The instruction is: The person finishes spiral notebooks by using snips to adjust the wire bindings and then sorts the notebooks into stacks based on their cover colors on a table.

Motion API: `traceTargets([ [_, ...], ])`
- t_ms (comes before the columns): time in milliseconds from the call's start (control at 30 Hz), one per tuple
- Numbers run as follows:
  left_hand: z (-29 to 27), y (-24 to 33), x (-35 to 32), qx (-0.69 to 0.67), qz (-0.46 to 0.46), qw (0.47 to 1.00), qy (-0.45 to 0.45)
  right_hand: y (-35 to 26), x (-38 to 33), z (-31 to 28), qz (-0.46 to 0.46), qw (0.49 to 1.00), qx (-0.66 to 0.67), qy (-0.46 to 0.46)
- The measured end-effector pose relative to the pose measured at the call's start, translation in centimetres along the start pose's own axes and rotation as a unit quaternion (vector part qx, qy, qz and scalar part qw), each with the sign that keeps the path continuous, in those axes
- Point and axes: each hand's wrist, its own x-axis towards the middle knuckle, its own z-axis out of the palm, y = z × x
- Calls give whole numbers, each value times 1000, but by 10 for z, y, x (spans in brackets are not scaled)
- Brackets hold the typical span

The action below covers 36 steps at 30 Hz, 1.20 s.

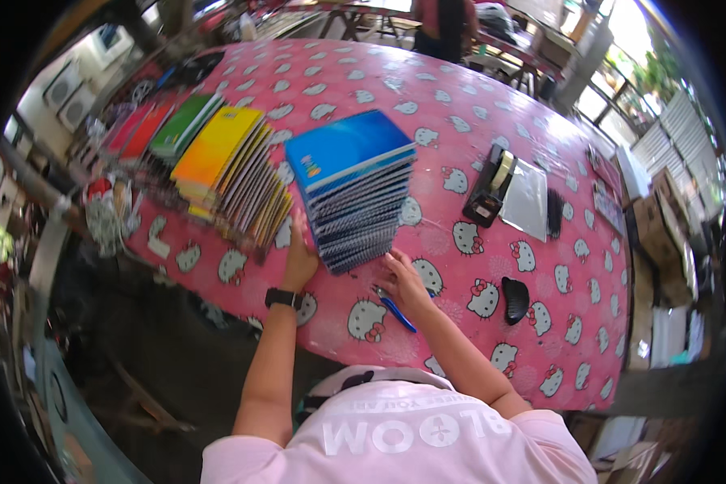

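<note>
A tall stack of blue spiral notebooks point(351, 149) stands in front of me on the table, its coil-bound edges facing me in a slanting fan. My left hand point(300, 256) holds the stack's near left side; its fingertips are partly hidden against the covers. At the near right corner is my right hand point(406, 282), fingers apart and the fingertips at or just beside the lowest notebooks. Blue-handled pliers point(397, 313) lie on the table partly under the right hand. Left of the blue stack, yellow-orange notebooks point(222, 149) lean in a fanned pile.
Green notebooks point(184, 125) and red notebooks point(147, 129) lie farther left. To the right are a black tape dispenser point(489, 189), clear plastic sleeves point(526, 198), thin black strips point(554, 213) and a black comb-like piece point(515, 300). Cardboard boxes point(661, 234) stand beyond the pink table's point(460, 355) right edge.
</note>
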Motion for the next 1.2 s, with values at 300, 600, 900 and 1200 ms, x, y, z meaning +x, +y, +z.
traceTargets([
  [300, -45, -40, 35, 318, 71, 862, -388, 10, 25, -9, -64, 965, -242, 81],
  [600, -65, -58, -18, 440, -52, 821, -360, -11, 67, -8, -111, 913, -384, 80],
  [900, -19, -22, -12, 349, -127, 907, -198, -38, 133, -9, -104, 909, -404, -2],
  [1200, 42, 1, 47, 172, -75, 982, 23, -105, 180, -8, 1, 934, -353, -44],
])
